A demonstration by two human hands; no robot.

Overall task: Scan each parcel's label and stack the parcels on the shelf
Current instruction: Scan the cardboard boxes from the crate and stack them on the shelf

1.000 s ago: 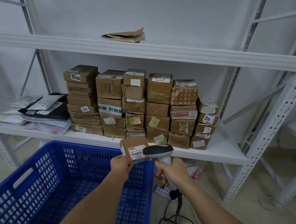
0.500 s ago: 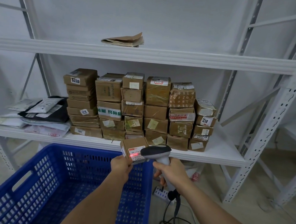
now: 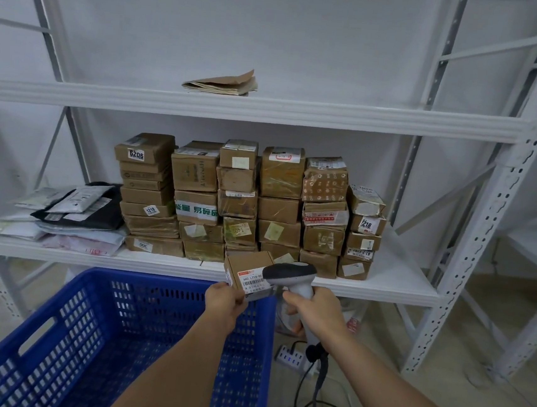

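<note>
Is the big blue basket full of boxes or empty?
Cannot tell fully. The part of the blue basket that shows holds no boxes, but both arms hide some of it. The left hand holds one small parcel above it.

Barcode scanner (image 3: 289,276) head covers the right end of the label (image 3: 253,282) on the small held parcel (image 3: 248,267); label print too small to read in full. Left hand (image 3: 223,300) hides that parcel's lower corner. Blue crate (image 3: 109,345) cut off by the bottom and left edges, near wall out of view. Scanner cable (image 3: 314,391) runs off the bottom edge. Rear rows of the stacked parcels (image 3: 247,201) concealed behind the front faces.
</note>
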